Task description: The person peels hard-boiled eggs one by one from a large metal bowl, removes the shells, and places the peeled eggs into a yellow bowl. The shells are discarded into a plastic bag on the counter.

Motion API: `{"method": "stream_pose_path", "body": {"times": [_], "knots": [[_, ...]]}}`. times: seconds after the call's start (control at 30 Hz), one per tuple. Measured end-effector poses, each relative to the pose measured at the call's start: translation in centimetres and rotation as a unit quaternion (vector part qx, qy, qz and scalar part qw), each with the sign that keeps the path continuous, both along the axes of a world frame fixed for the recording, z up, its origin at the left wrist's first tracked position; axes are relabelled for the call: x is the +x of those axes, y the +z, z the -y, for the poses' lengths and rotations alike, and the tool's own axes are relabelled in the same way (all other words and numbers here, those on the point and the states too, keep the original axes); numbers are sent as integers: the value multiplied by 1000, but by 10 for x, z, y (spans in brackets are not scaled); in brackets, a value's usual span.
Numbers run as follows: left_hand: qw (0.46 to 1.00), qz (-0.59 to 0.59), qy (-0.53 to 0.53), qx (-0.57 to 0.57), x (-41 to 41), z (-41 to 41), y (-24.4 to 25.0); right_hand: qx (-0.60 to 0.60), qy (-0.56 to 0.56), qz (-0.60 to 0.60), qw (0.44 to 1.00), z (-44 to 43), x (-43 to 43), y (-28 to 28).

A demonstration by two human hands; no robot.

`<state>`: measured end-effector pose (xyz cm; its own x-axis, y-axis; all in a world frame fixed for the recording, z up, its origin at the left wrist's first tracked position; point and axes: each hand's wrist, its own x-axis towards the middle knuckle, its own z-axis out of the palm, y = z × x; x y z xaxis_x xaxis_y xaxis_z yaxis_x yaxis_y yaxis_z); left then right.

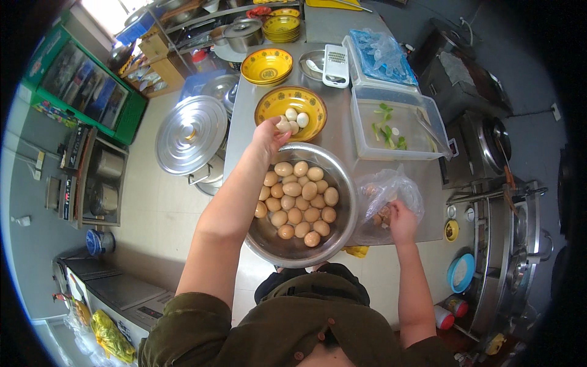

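Below the yellow patterned bowl, a large steel basin (347,206) holds many brown eggs (292,188) in their shells. My left hand (271,133) reaches over the near left rim of the yellow bowl (316,103), its fingers around a peeled egg (283,126). Several peeled eggs (302,120) lie in that bowl. Right of the basin is a clear plastic bag (410,190) with broken brown eggshells (381,216) in it. My right hand (403,221) is at the bag's opening, fingers pinched near the shells; whether it holds a piece cannot be told.
Behind the bag stands a clear plastic tub (390,153) with green leaves in it. More yellow bowls (267,65), a white grater (335,66) and a steel bowl are farther back on the steel table (337,124). A large lidded pot (191,135) stands left of the table.
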<state>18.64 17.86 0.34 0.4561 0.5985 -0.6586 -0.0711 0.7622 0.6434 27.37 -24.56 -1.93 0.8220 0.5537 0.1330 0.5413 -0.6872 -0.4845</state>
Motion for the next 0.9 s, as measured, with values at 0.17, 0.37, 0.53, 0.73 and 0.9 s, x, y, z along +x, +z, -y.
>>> {"method": "stream_pose_path", "body": {"times": [0.17, 0.37, 0.53, 0.73, 0.9], "knots": [[954, -73, -120, 264, -45, 34, 6, -9, -19, -53, 998, 5, 2, -1], [592, -228, -395, 664, -159, 108, 5, 7, 82, 51, 995, -23, -31, 40], [482, -277, -514, 653, -190, 154, 4, -53, 267, -83, 959, -91, -99, 39], [444, -330, -496, 670, -179, 160, -33, -245, 353, 61, 901, -145, -164, -15], [410, -318, -524, 676, -173, 157, -58, -346, 287, 14, 893, -161, -177, -38]]}}
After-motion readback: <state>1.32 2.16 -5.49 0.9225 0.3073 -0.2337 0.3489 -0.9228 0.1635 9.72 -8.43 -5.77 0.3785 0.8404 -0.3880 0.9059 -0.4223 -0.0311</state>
